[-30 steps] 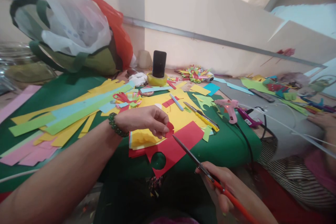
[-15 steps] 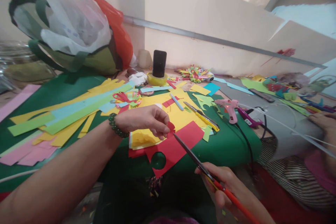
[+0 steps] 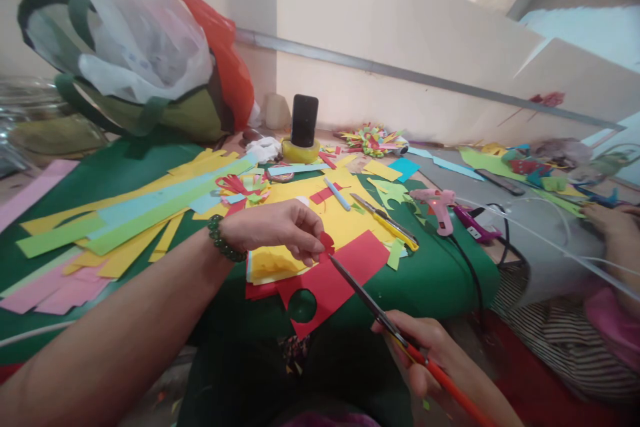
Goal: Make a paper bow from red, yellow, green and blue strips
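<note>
My left hand (image 3: 295, 230) pinches a small red paper cutout (image 3: 327, 243) with a notched edge between thumb and fingers. My right hand (image 3: 420, 347) grips scissors (image 3: 373, 305) with orange-red handles, their blades pointing up and left. The tips touch or nearly touch the cutout's lower edge. Below lies a red paper sheet (image 3: 345, 280) with a round hole cut in it, overhanging the table's front edge. Under it are yellow sheets (image 3: 280, 233). A yellow utility knife (image 3: 385, 220) and a light-blue pen (image 3: 337, 194) lie beyond my hands.
Paper strips (image 3: 150, 200) cover the left side, near a large bag (image 3: 175, 110). A phone (image 3: 304, 121) stands upright at the back. On the right are a pink glue gun (image 3: 437, 205) with its cord and another person's hand (image 3: 605, 217).
My hands, the cutout and the scissors hold almost the same place. At the far right, the other person's hand and arm have shifted slightly.
</note>
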The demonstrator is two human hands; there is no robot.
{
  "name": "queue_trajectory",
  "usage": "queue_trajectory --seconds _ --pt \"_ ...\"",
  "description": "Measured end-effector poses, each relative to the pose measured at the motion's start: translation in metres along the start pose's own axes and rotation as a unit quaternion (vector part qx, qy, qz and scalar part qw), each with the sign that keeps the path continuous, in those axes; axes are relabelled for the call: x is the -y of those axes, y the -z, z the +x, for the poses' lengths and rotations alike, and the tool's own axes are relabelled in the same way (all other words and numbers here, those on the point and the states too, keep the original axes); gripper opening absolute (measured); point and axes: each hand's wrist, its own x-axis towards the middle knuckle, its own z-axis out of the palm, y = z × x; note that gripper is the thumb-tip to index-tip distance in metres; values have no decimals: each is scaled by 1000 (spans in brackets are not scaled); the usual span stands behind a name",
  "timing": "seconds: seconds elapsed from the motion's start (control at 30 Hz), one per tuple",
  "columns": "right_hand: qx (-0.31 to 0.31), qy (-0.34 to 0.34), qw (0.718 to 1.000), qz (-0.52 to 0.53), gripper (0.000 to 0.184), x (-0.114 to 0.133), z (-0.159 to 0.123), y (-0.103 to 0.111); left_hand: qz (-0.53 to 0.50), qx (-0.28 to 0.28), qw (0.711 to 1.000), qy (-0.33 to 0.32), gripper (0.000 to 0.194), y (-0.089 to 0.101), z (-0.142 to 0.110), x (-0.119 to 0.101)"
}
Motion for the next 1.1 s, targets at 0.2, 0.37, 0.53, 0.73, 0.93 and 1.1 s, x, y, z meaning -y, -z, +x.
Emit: queue_trajectory --seconds 0.2,0.37,0.53,0.73,0.93,1.1 --pt "-9 8 1000 -18 95 0 1 0 -2 1 1000 8 24 0 0 0" --pt "-6 19 999 -49 96 6 0 4 1 -4 1000 5 24 1 0 -2" --pt "-13 35 999 -30 97 8 -5 4 -16 -27 1000 2 22 1 -1 -4" --pt "8 23 1000 -4 102 -5 -3 -1 -12 -30 999 -8 20 0 -2 -5" --pt "12 25 1000 6 101 -12 0 -4 -10 -33 999 -5 20 -1 -2 -4" --pt "-2 3 1000 -13 91 -2 4 -3 -10 -35 999 -7 21 -2 -1 -4"
